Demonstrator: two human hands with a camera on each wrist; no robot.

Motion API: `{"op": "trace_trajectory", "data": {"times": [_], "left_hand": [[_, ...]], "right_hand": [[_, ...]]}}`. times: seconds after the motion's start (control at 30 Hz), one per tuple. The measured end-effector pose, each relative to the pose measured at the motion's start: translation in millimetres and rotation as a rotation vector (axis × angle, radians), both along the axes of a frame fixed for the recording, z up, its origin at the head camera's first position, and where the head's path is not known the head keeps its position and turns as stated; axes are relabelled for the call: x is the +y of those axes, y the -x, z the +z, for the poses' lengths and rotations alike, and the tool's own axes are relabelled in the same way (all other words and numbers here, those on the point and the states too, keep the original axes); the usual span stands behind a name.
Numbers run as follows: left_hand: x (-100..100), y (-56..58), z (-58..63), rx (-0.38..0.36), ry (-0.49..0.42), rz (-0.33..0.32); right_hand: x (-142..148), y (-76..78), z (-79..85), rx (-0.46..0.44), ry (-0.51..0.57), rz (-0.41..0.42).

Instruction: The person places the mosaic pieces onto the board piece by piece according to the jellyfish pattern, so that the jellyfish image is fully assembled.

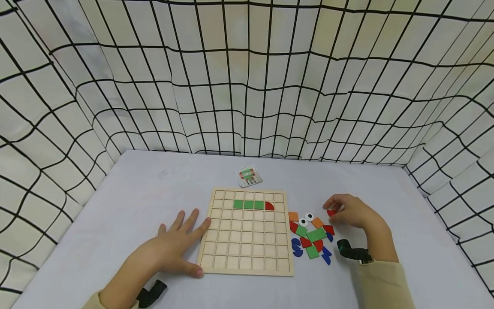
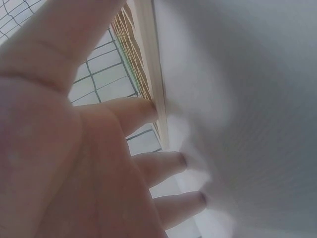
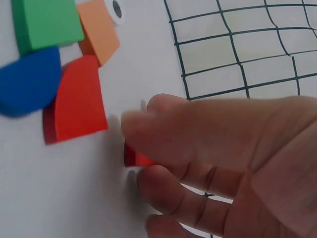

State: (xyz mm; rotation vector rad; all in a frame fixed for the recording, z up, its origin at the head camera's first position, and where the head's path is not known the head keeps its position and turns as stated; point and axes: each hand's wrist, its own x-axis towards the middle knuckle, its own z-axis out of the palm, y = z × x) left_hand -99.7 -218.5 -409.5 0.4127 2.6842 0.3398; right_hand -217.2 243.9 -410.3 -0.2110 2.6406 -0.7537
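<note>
A wooden grid board point(image 1: 247, 231) lies mid-table, with three green squares point(image 1: 248, 204) and a red quarter-circle point(image 1: 269, 206) in a row near its top. My left hand point(image 1: 175, 244) is spread flat at the board's left edge, thumb and index finger touching the frame. My right hand point(image 1: 353, 210) pinches a red piece point(image 3: 143, 157) between thumb and fingers, right of the loose pieces; most of it is covered by the fingers. In the right wrist view another red quarter-circle point(image 3: 81, 101) lies close by, against a blue piece point(image 3: 29, 84).
Loose green, orange, red and blue pieces point(image 1: 316, 234) lie right of the board, with two white eye discs point(image 1: 309, 217) among them. A small picture card point(image 1: 248, 175) lies behind the board. White walls with black netting point(image 1: 247, 86) enclose the table.
</note>
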Motion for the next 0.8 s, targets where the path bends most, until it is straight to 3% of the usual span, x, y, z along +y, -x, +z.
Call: {"op": "trace_trajectory", "data": {"times": [0.5, 0.63, 0.8], "left_hand": [[-0.2, 0.1, 1.9, -0.002, -0.002, -0.006], [-0.6, -0.3, 2.0, -0.001, -0.007, -0.006], [-0.5, -0.7, 2.3, -0.001, -0.011, -0.007]], "right_hand": [[4.0, 3.4, -8.6, -0.027, 0.039, -0.008], [2.6, 4.9, -7.6, -0.027, 0.109, 0.004], [-1.2, 6.2, -4.7, -0.009, 0.278, 0.042]]}}
